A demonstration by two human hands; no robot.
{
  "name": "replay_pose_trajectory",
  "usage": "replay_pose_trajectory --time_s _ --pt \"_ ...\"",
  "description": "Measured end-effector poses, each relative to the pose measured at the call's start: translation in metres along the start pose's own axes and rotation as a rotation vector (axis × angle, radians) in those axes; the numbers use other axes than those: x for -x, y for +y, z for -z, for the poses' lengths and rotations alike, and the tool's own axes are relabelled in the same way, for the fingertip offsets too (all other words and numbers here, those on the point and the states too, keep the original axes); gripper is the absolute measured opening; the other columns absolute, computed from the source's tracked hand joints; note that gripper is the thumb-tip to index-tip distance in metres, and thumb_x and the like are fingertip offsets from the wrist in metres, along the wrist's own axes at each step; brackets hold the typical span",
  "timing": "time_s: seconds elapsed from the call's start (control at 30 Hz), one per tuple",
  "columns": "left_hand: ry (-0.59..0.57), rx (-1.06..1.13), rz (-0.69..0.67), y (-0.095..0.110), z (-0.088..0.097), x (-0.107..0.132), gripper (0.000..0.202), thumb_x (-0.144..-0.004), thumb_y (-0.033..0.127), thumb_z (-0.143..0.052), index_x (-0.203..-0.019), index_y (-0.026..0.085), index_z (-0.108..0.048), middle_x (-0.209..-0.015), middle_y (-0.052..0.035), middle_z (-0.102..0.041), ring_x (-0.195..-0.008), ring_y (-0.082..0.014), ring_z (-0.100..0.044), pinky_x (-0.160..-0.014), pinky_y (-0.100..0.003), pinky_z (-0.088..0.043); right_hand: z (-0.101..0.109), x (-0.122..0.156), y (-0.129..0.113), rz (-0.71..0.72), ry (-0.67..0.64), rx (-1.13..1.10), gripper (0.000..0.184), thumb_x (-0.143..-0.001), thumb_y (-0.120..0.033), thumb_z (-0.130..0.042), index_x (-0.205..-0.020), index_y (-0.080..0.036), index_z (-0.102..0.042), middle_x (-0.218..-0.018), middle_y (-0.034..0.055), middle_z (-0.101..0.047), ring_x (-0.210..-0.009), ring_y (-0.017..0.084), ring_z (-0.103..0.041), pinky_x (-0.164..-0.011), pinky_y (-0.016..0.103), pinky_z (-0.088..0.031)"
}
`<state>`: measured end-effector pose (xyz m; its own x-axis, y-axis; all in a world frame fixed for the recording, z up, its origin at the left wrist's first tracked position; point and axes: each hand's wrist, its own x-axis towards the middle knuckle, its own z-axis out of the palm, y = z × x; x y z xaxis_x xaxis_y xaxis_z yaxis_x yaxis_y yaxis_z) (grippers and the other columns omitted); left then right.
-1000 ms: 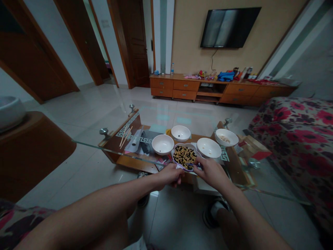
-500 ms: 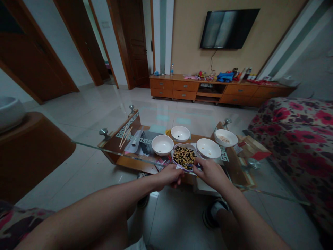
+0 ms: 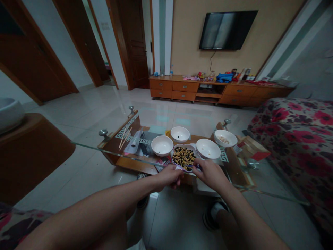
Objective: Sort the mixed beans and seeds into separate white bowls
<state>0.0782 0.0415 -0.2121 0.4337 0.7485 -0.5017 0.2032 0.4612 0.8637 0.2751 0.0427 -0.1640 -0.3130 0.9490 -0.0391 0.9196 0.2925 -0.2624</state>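
A purple-edged, petal-shaped bowl (image 3: 197, 152) of mixed black and yellow beans (image 3: 183, 156) sits at the near edge of the glass table. My left hand (image 3: 170, 176) is closed at its front left rim, thumb on top and fingers curled below. Over the bowl's right side, my right hand (image 3: 210, 172) pinches a thin blue tool (image 3: 190, 166) whose tip is among the beans; its exact kind is too small to make out. Around it stand white bowls: the left bowl (image 3: 162, 146) and back bowl (image 3: 180, 134) each show a dark bean, the right bowl (image 3: 208, 149) a few pale ones.
A far-right white bowl (image 3: 225, 138) contains pale pieces. Chopsticks (image 3: 125, 138) and a clear plastic roll (image 3: 135, 139) lie to the left, and a paper bag (image 3: 252, 147) is on the right. The glass edge (image 3: 114, 152) runs close to my forearms. Beyond stands a wooden cabinet (image 3: 184, 86).
The view has shifted very slightly. Both hands stay at the bean bowl, and the blue tool has moved only a little among the beans.
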Motion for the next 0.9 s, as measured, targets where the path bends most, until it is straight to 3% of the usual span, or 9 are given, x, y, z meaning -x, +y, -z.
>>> replay_pose_trajectory --time_s 0.3,0.5,0.7,0.9 --pt "-0.005 0.004 -0.007 0.000 0.000 0.000 0.013 -0.083 0.028 -0.049 -0.075 0.020 -0.053 -0.050 0.0030 -0.049 -0.042 -0.0105 -0.041 -0.042 -0.022 -0.032 0.000 0.000 0.001 0.025 0.021 -0.006 0.021 -0.092 -0.035 -0.048 -0.089 -0.022 -0.064 -0.080 0.0046 -0.070 -0.072 0.017 -0.063 -0.059 0.025 -0.029" --pt "0.004 -0.016 -0.013 0.000 0.000 0.002 0.012 -0.083 0.027 -0.047 -0.076 0.019 -0.053 -0.051 0.0028 -0.050 -0.042 -0.0106 -0.042 -0.041 -0.021 -0.032 -0.004 -0.003 -0.002 0.043 0.145 -0.017 0.022 -0.092 -0.035 -0.048 -0.088 -0.022 -0.064 -0.077 0.0039 -0.070 -0.068 0.016 -0.061 -0.059 0.026 -0.028" --pt "0.005 -0.022 -0.018 0.002 -0.001 0.003 0.010 -0.083 0.025 -0.046 -0.076 0.019 -0.052 -0.051 0.0033 -0.051 -0.042 -0.0109 -0.043 -0.041 -0.021 -0.033 -0.008 -0.017 -0.023 0.033 0.274 -0.084 0.021 -0.092 -0.035 -0.050 -0.089 -0.022 -0.065 -0.078 0.0030 -0.071 -0.067 0.016 -0.061 -0.059 0.025 -0.029" --pt "-0.019 -0.031 -0.025 -0.001 0.001 -0.001 0.017 -0.085 0.028 -0.046 -0.073 0.018 -0.053 -0.051 0.0021 -0.051 -0.040 -0.0104 -0.042 -0.041 -0.021 -0.034 -0.015 -0.034 -0.044 0.018 0.303 -0.085 0.020 -0.092 -0.034 -0.050 -0.093 -0.023 -0.067 -0.081 0.0037 -0.072 -0.071 0.017 -0.062 -0.060 0.026 -0.031"
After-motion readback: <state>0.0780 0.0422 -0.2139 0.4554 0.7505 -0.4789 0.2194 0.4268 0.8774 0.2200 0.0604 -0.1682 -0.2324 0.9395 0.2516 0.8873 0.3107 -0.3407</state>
